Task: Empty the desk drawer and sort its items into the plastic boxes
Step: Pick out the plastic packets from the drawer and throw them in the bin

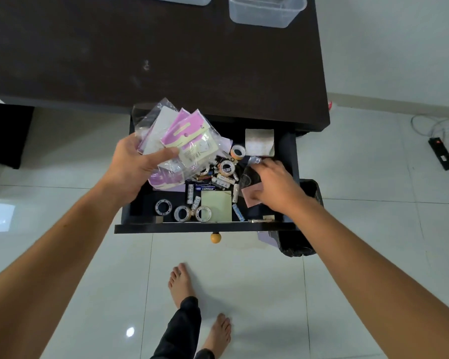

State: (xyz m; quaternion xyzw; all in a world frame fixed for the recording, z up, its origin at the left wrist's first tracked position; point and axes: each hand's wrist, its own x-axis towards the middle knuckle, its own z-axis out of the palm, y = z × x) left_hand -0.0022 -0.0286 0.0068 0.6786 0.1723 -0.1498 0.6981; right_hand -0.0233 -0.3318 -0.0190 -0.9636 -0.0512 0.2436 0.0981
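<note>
In the head view, the left hand point(135, 164) is gripping a fanned bunch of clear plastic sleeves holding pink and cream cards point(182, 136), thumb pressing across the front, above the back left corner of the open dark wooden drawer point(205, 226). The bunch is looking light, floppy and slippery, so clamping it low across the overlapping ends is likely keeping the sleeves from sliding apart. The right hand point(275, 185) is reaching into the drawer's right side, fingers curling down onto a crinkly clear bag with dark contents point(249, 174) beside a pink paper slip point(252, 196); whether it is actually pinching either, I cannot tell. Loose white batteries point(222, 182), small and prone to rolling, are lying mid-drawer with rings of tape point(183, 213) and a yellow sticky-note pad point(217, 204). A clear plastic box point(266, 15) is waiting on the dark desk top point(140, 60), well apart from the drawer
</note>
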